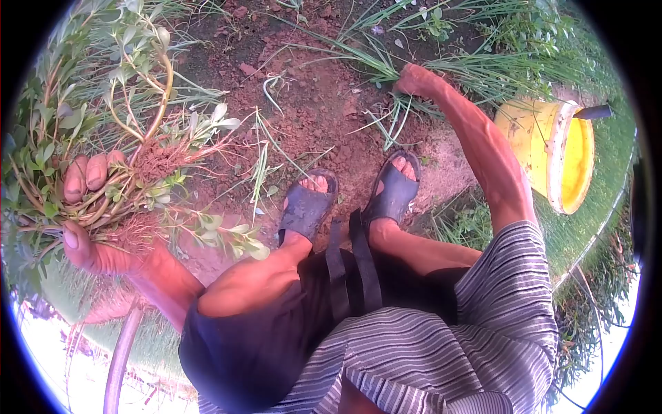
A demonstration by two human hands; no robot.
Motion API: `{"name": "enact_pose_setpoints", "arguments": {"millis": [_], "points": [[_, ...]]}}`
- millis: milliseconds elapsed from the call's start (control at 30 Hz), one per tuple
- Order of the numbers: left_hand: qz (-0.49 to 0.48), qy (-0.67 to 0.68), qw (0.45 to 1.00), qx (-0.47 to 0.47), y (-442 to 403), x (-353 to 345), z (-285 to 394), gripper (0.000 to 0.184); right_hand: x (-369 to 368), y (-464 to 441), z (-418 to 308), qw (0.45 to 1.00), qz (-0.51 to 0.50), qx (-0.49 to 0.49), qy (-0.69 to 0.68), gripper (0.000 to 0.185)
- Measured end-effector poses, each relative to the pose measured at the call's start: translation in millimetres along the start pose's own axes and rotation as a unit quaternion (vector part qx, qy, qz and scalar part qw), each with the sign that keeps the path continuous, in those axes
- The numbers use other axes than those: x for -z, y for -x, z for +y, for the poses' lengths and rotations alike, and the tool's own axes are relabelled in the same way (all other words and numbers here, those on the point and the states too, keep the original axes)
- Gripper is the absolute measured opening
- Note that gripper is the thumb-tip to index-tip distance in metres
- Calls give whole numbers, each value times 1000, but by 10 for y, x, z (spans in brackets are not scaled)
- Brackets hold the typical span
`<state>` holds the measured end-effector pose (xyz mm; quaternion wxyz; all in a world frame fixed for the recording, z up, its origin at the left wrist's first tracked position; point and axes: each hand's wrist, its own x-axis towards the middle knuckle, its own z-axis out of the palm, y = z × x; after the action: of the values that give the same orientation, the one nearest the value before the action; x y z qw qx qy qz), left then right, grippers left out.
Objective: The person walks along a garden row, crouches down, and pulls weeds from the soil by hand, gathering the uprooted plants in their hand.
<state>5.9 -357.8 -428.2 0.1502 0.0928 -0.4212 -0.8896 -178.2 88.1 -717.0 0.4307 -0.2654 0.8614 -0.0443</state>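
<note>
At the left, my left hand [89, 252] is closed round a bunch of leafy weeds [165, 96] with reddish stems and soil clinging to the roots. The thumb lies below the stems and the fingertips show above them. My right hand [416, 81] is down at the base of a clump of long thin green leaves [376, 58], upper right of centre. Its fingers are hidden by the back of the hand and the leaves, so what they hold cannot be made out.
Two sandalled feet [307, 207] stand on reddish soil [234, 76]. A yellow bucket [538, 138] lies tilted at the right, with a dark handle-like piece [593, 112] at its rim. Loose cut leaves [261, 169] lie on the soil. Grass [607, 193] borders the far right.
</note>
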Motion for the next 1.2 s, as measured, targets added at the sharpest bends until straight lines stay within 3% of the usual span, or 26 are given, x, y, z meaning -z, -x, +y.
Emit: {"name": "enact_pose_setpoints", "arguments": {"millis": [100,300,333,567,800,900,967,1033,1067,1200], "points": [[2,-6,1000,1,1,-6,-12,41,63,46,-58,995,-27,-73,-67,34],[8,-14,1000,0,13,-9,-10,42,311,259,-368,997,-24,-60,37,34],[10,-16,1000,0,18,-8,-8,42,312,268,-403,995,0,-16,97,31],[0,-23,1000,13,20,-31,-8,42,266,261,-514,995,22,-34,93,28],[-1,-15,1000,24,34,29,7,42,233,241,-265,998,-27,-47,-35,32],[4,-8,1000,20,24,11,-12,43,328,369,-56,981,32,-77,-178,32],[-2,-7,1000,20,19,5,-2,43,400,439,60,909,66,-93,-401,26],[-9,-4,1000,25,7,-3,22,43,523,463,121,861,72,-148,-481,24],[-7,-2,1000,27,9,-30,20,43,658,565,-41,899,78,-130,-412,19],[-3,-8,999,42,6,-115,-54,41,502,334,-143,944,115,-99,-292,22]]}}
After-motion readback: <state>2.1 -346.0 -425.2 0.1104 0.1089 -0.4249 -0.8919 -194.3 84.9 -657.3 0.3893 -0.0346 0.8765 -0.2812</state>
